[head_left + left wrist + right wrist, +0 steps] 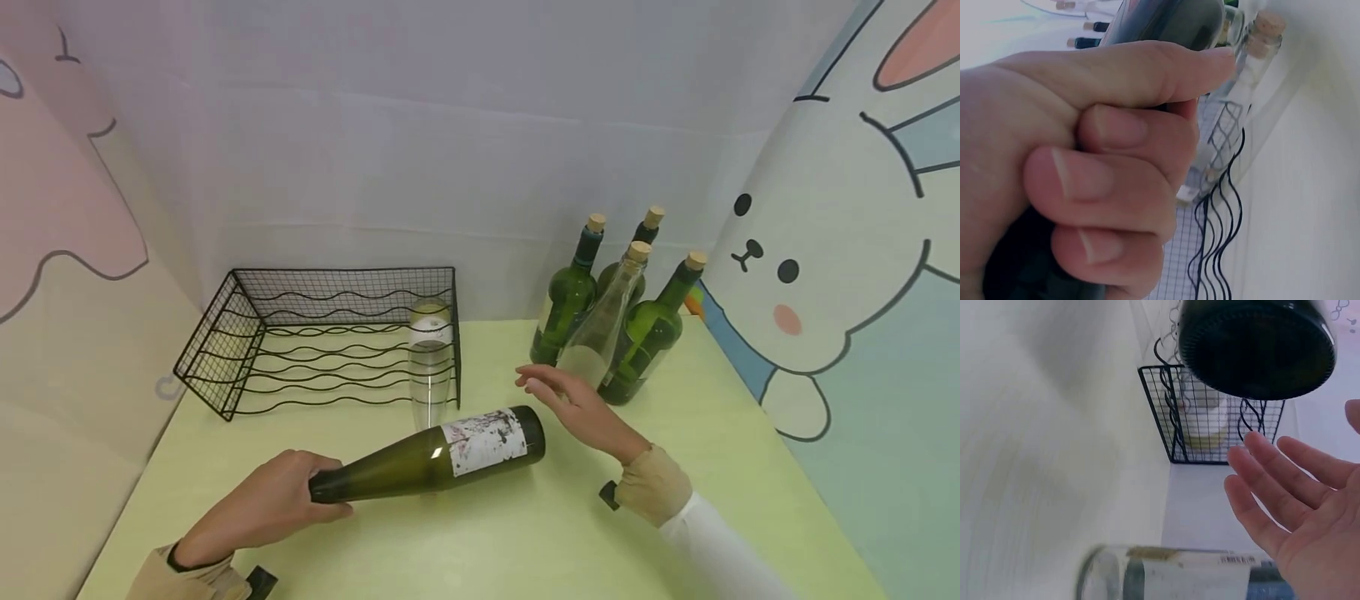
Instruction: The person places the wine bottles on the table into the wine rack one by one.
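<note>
A dark green wine bottle (420, 462) with a torn white label is tilted above the table, its base toward the right. My left hand (273, 496) grips it by the neck, and the left wrist view shows the fingers curled round it. The fingers of my right hand (581, 412) are extended, apart from the bottle's base in the right wrist view. Beyond the held bottle is a black wire rack (345, 268) with wavy bars. A clear bottle (429, 358) lies in the rack's right end, its corked neck (1265, 37) toward me.
Behind my right hand stand corked bottles: a clear one (611, 312), a green one (572, 292), another green one (656, 329) and a partly hidden one (636, 287). They are on the yellow-green table (487, 542). A white cloth (480, 167) hangs behind; a cartoon-printed cloth (840, 292) is at the right.
</note>
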`<state>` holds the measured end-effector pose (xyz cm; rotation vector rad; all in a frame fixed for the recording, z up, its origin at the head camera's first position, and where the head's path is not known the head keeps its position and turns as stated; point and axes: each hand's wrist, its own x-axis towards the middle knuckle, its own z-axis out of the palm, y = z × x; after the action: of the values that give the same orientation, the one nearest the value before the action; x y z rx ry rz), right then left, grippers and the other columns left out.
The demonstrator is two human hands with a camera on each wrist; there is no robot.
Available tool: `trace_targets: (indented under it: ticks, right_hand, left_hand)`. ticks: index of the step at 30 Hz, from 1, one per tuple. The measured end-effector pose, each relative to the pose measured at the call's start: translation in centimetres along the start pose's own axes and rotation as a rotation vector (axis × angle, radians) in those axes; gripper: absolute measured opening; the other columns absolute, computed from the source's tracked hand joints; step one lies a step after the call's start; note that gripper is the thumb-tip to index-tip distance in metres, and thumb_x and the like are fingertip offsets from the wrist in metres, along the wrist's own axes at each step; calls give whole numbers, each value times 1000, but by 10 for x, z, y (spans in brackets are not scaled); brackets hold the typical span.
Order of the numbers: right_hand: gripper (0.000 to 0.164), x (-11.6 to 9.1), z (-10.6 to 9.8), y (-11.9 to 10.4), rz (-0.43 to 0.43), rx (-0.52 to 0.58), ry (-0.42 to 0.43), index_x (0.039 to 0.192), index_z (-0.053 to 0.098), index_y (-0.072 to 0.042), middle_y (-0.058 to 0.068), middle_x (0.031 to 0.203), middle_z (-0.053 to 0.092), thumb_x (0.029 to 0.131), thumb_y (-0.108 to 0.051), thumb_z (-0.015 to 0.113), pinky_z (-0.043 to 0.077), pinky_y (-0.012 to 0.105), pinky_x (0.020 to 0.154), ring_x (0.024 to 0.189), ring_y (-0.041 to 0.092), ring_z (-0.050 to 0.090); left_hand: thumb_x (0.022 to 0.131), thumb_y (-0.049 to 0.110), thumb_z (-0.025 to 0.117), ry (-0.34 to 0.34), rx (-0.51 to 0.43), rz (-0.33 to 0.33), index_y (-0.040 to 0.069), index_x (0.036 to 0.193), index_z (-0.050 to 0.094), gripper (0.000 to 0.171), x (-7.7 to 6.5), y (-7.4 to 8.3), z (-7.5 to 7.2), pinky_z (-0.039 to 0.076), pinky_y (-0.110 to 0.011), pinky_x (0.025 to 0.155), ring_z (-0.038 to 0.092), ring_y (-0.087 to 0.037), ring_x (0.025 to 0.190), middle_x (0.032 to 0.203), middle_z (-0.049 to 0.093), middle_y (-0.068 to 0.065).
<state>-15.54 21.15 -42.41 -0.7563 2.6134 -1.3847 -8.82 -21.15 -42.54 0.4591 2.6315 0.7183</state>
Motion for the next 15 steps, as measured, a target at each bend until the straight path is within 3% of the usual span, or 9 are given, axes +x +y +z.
trace_targets:
  ticks: [3, 8, 10, 12, 15]
  right_hand:
    - [42, 11, 8, -3, 22, -2, -8, 146, 49, -22, -1, 132, 59, 108, -39, 42, 42, 40, 97, 120, 12, 55]
    - [45, 35, 24, -7, 34, 21, -15, 149, 45, -19, 2, 135, 58, 109, -38, 41, 42, 38, 98, 121, 16, 55]
    - [45, 44, 31, -7, 41, 57, -20, 150, 44, -16, 4, 136, 56, 110, -35, 39, 41, 37, 99, 122, 19, 55]
    - [46, 53, 36, -7, 64, 96, -20, 151, 42, -14, 5, 138, 55, 110, -33, 40, 42, 35, 99, 123, 21, 55]
    - [51, 65, 41, -9, 112, 128, -3, 153, 39, -16, 4, 144, 50, 108, -38, 43, 42, 35, 99, 126, 20, 52]
  left_hand:
    - [76, 58, 77, -7, -13, -21, 2, 122, 67, 74, -7, -8, -4, 50, -43, 81, 63, -31, 105, 118, 65, -9]
    - [80, 54, 75, -32, -88, -25, 1, 124, 64, 70, -20, -19, -9, 47, -30, 67, 60, -14, 78, 99, 67, 1]
    - [80, 55, 75, -27, -94, -50, 0, 125, 64, 71, -26, -22, -10, 47, -30, 68, 59, -12, 79, 100, 67, 1]
    - [79, 57, 75, -16, -70, -75, 0, 124, 65, 73, -31, -26, -10, 50, -36, 76, 63, -18, 94, 108, 67, -5]
    - [77, 61, 75, 5, -21, -132, -4, 127, 63, 83, -37, -32, -10, 47, -47, 88, 57, -33, 117, 125, 62, -16]
